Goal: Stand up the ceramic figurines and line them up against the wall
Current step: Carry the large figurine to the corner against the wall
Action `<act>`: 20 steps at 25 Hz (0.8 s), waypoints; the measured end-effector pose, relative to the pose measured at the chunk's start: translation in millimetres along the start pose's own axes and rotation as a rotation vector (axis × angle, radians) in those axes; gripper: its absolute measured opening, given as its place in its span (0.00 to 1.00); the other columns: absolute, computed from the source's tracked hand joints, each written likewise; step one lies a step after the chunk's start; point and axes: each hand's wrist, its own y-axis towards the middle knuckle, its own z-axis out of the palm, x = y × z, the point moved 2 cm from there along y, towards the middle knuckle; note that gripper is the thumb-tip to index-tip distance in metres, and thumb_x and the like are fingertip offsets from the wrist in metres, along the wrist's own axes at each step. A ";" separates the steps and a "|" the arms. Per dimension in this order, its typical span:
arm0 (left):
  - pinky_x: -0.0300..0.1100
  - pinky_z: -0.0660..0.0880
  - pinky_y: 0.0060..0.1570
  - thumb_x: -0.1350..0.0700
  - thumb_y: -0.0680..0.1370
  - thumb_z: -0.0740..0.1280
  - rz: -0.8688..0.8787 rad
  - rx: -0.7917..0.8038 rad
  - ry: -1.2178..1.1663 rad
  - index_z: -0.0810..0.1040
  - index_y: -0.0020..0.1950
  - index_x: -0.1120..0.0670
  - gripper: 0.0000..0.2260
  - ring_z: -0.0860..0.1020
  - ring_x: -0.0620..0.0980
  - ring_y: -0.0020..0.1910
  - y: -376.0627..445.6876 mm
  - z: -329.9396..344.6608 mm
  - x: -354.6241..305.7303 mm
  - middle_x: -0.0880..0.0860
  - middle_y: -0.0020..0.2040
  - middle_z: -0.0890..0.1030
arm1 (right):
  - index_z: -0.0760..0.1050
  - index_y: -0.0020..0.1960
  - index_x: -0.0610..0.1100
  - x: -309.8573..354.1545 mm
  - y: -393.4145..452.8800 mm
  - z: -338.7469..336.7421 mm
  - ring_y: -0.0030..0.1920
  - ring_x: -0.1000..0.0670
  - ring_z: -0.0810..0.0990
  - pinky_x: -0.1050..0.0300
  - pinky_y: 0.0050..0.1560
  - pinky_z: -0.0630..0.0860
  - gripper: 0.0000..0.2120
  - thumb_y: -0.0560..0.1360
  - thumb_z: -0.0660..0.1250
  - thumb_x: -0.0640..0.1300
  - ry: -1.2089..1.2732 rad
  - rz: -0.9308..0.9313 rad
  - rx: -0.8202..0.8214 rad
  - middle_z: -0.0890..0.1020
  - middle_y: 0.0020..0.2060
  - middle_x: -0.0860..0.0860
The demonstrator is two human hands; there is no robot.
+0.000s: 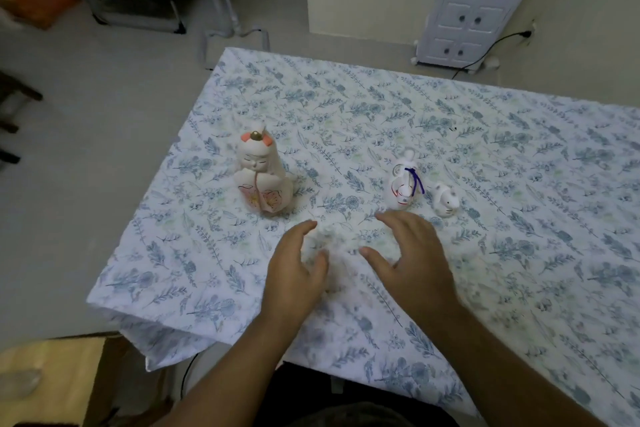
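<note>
Floral blue-and-white tablecloth point(450, 135) covers the table, grey floor to the left, white panelled cabinet point(481, 0) against the far wall. Left hand point(294, 274) and right hand point(412, 253) hover low near the front edge, fingers spread and curved around a blurred white figurine point(320, 239) between them; can't tell whether either is gripping it. Kimono doll point(261, 177) upright facing the camera, belled figurine point(405, 184) with purple cord upright, small rabbit point(446, 203) just right of it, all mid-table, well short of the wall.

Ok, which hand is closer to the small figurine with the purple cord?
Right. The right hand sits just below the purple-cord figurine, its fingers almost at its base. The left hand is farther off, down and to the left.
</note>
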 end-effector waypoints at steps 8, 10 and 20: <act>0.34 0.61 0.69 0.51 0.76 0.74 -0.017 -0.194 0.015 0.65 0.76 0.53 0.31 0.66 0.41 0.72 67.3 -101.3 36.0 0.49 0.74 0.69 | 0.62 0.76 0.48 115.3 93.2 70.4 0.68 0.51 0.70 0.54 0.64 0.71 0.40 0.70 0.75 0.58 0.173 0.110 0.362 0.74 0.67 0.53; 0.24 0.66 0.60 0.53 0.76 0.75 -0.038 -0.003 -0.110 0.66 0.75 0.52 0.30 0.70 0.27 0.63 87.4 -104.3 37.4 0.42 0.69 0.72 | 0.67 0.71 0.52 127.4 109.3 82.8 0.56 0.55 0.77 0.64 0.48 0.73 0.35 0.68 0.78 0.51 0.337 0.217 0.424 0.77 0.55 0.58; 0.30 0.76 0.52 0.57 0.78 0.72 0.195 0.188 -0.427 0.71 0.66 0.34 0.23 0.77 0.34 0.61 101.4 -103.8 -49.7 0.31 0.58 0.80 | 0.75 0.60 0.65 122.7 92.6 -1.2 0.55 0.64 0.80 0.73 0.52 0.74 0.26 0.68 0.80 0.47 0.517 0.193 0.010 0.84 0.52 0.63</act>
